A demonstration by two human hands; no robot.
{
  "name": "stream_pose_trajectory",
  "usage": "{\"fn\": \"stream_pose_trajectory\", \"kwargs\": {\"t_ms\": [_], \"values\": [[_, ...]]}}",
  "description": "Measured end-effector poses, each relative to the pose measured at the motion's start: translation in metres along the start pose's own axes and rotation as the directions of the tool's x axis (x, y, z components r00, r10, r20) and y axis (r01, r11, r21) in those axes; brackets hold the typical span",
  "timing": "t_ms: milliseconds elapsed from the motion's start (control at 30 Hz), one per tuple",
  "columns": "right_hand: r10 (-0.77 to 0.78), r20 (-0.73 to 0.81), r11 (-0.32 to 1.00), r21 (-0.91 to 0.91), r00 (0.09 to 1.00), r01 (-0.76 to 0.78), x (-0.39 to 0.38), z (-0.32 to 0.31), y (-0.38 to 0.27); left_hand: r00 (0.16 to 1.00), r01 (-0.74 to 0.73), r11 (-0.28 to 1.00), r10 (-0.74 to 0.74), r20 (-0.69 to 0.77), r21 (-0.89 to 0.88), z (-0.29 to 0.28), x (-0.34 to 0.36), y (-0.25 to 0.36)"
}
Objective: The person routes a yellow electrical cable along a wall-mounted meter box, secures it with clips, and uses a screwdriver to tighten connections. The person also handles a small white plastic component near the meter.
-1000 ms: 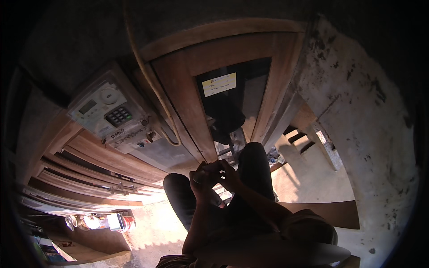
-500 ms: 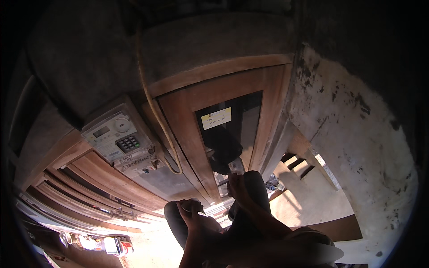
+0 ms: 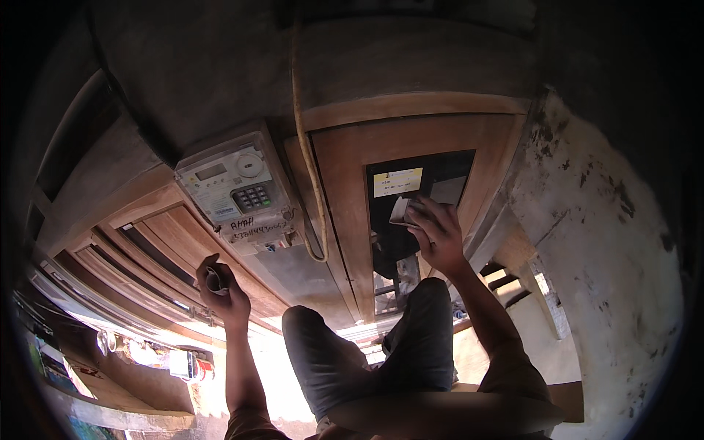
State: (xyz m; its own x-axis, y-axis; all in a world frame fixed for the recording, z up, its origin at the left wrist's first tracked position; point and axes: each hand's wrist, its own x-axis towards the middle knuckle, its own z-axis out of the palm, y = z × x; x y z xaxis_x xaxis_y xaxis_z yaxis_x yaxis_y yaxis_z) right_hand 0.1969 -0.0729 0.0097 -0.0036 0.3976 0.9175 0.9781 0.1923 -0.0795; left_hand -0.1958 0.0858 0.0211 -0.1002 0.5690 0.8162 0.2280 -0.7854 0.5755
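Observation:
My left hand point(image 3: 224, 286) is closed around a small round object with a pale rim point(image 3: 214, 281), possibly a roll or tin, out beside the left wooden shutter. My right hand point(image 3: 438, 233) grips a small pale flat piece point(image 3: 402, 209), perhaps folded paper or card, in front of the dark glass panel point(image 3: 455, 172) of a wooden door point(image 3: 342, 161), just below a white-and-yellow label point(image 3: 397, 178) on the glass. My knees point(image 3: 304, 330) are below, between the two arms.
A grey meter box with a keypad point(image 3: 220, 183) is on the wall, a yellowish cable point(image 3: 302, 132) beside it. Louvred wooden shutters point(image 3: 154, 271) are at left, with assorted containers point(image 3: 180, 363) beneath. A stained pale wall point(image 3: 587, 242) runs down the right, by a small stair-like opening point(image 3: 506, 290).
My hands, earlier together at my knees, are now apart: the left raised out to the left, the right lifted to the glass with the pale piece. The view has shifted too.

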Motion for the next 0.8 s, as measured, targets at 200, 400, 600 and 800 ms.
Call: {"fn": "stream_pose_trajectory", "kwargs": {"t_ms": [200, 400, 600, 800], "values": [[-0.102, -0.261, 0.954, -0.299, 0.960, 0.020, 0.105, 0.004, 0.014, 0.789, -0.456, 0.836, 0.539, -0.295, 0.307, -0.020, 0.196, -0.024], [-0.023, -0.540, 0.946, -0.284, 0.841, -0.157, 0.121, 0.030, 0.016, 0.772, -0.371, 0.775, 0.564, -0.294, 0.512, -0.014, 0.322, -0.019], [0.013, -0.523, 0.964, -0.221, 0.852, -0.150, 0.120, 0.038, 0.007, 0.677, -0.573, 0.627, 0.725, -0.125, 0.527, -0.001, 0.348, -0.032], [-0.272, -0.519, 0.906, -0.423, 0.810, 0.033, 0.217, 0.016, -0.015, 0.630, -0.623, 0.587, 0.768, -0.114, 0.518, -0.002, 0.349, -0.034]]}}
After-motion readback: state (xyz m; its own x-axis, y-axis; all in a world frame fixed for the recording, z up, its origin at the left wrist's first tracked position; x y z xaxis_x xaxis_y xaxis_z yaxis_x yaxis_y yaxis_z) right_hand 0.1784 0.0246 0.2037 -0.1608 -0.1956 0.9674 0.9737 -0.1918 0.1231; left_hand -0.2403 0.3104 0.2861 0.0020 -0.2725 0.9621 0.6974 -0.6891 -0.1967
